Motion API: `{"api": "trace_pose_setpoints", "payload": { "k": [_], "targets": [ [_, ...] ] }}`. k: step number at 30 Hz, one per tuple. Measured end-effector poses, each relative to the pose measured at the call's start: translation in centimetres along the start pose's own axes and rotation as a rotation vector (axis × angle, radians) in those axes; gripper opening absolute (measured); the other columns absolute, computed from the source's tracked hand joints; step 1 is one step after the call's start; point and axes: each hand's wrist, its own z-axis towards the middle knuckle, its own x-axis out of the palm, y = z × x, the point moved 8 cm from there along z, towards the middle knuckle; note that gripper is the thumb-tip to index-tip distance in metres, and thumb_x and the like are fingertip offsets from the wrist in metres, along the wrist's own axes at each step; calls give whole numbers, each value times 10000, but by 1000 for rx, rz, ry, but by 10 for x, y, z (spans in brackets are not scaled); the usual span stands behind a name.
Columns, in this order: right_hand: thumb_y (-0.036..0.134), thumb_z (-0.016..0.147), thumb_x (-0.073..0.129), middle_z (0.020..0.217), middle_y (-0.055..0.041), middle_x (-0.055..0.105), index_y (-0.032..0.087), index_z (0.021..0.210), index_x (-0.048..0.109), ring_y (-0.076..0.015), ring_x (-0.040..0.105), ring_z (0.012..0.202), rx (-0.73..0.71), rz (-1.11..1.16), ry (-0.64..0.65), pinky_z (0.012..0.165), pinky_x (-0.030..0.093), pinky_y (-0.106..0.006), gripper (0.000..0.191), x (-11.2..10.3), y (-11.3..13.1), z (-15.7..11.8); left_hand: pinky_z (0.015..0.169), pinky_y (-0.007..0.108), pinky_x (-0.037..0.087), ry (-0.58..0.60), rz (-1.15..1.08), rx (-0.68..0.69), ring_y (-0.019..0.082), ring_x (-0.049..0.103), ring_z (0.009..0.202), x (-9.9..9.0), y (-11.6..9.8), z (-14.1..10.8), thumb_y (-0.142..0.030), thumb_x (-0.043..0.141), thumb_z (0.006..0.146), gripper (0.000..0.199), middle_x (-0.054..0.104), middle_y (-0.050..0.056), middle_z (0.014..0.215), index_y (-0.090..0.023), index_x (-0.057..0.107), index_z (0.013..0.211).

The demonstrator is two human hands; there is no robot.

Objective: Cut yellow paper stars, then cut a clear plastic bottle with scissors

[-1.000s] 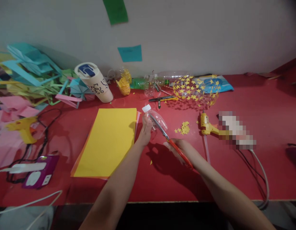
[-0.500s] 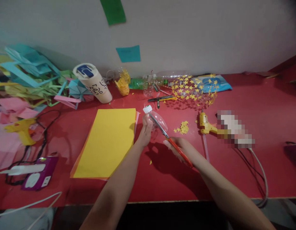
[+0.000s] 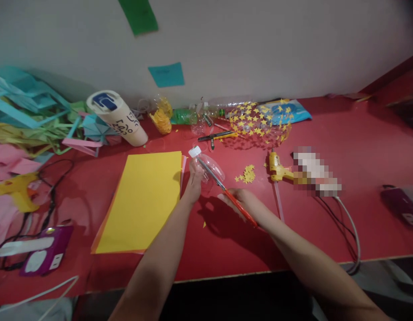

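Note:
My left hand (image 3: 194, 180) is closed around a clear plastic bottle piece (image 3: 215, 167) with a white cap, held above the red table. In my right hand (image 3: 242, 200) is a pair of scissors (image 3: 222, 186) with red handles, its fingers wrapped round them. The blades point up and left and lie against the clear plastic near the cap; whether they are fully closed I cannot tell. A small pile of yellow paper stars (image 3: 247, 174) lies just right of the bottle piece. Left of my left hand is a stack of yellow paper (image 3: 142, 196).
A yellow glue gun (image 3: 276, 167) lies at right, another glue gun (image 3: 17, 191) at left with cables. Along the wall are a white tumbler (image 3: 121, 122), a star-covered clear plastic piece (image 3: 256, 120) and a box cutter (image 3: 216, 135). Folded coloured paper (image 3: 26, 107) heaps at far left.
The whole scene has shifted left as the head view turned a little to the right. Both hands keep their grip, with the scissors still against the bottle piece near its cap.

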Motion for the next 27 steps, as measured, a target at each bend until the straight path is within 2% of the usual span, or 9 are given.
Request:
{"api": "trace_pose_setpoints", "payload": {
  "k": [3, 6, 12, 17, 21, 24, 25, 27],
  "targets": [
    [694, 798, 504, 497, 51, 366, 239, 628, 376, -106, 405, 410, -2, 19, 6, 437, 313, -244, 502, 0, -1, 1, 1217, 481, 270, 40, -39, 42, 284, 295, 1500, 1, -4, 3, -646, 591, 799, 732, 426, 46, 1551, -340, 392, 1433],
    [671, 818, 503, 490, 51, 358, 241, 620, 360, -112, 414, 418, -20, 17, 9, 438, 318, -246, 494, -1, 1, 2, 1193, 548, 293, 78, -69, 38, 333, 315, 1484, 0, -7, 6, -654, 657, 741, 780, 411, 34, 1560, -375, 388, 1419],
    [775, 803, 449, 498, 53, 358, 241, 609, 357, -110, 410, 440, -58, -101, 25, 468, 307, -249, 576, -6, 11, 3, 1171, 534, 328, 139, -88, 117, 343, 374, 1444, 2, -17, 10, -663, 712, 682, 741, 550, 70, 1423, -319, 515, 1307],
    [798, 812, 437, 470, 55, 377, 247, 633, 367, -126, 452, 427, -5, -247, 55, 492, 327, -255, 584, -16, 17, 6, 1124, 504, 380, 50, -139, 97, 344, 428, 1399, 0, -16, 10, -641, 747, 662, 645, 615, 45, 1307, -332, 576, 1202],
    [825, 778, 449, 470, 59, 364, 250, 628, 369, -134, 450, 454, -15, -276, 58, 506, 332, -258, 599, -15, 18, 14, 1068, 421, 431, -77, -198, 110, 307, 484, 1345, -9, -18, 10, -529, 764, 711, 466, 635, 30, 1260, -314, 622, 1099],
    [847, 759, 424, 508, 55, 369, 251, 619, 352, -122, 407, 481, -77, -257, 62, 505, 313, -255, 617, -10, 18, 15, 965, 333, 483, -157, -298, 111, 213, 621, 1128, -13, -26, 9, -450, 622, 865, 223, 684, 31, 1062, -278, 637, 1007],
    [851, 757, 414, 514, 54, 374, 251, 620, 346, -122, 400, 487, -90, -249, 79, 505, 310, -255, 619, -8, 16, 14, 914, 312, 499, -162, -340, 113, 185, 654, 1012, -13, -31, 8, -438, 518, 930, 217, 689, 33, 963, -261, 638, 972],
    [859, 759, 386, 515, 54, 373, 254, 628, 339, -123, 392, 490, -99, -231, 106, 503, 307, -255, 620, -6, 11, 12, 794, 282, 517, -155, -416, 102, 137, 658, 776, -11, -41, 7, -392, 312, 1009, 355, 668, 18, 797, -244, 622, 922]
  ]
}}
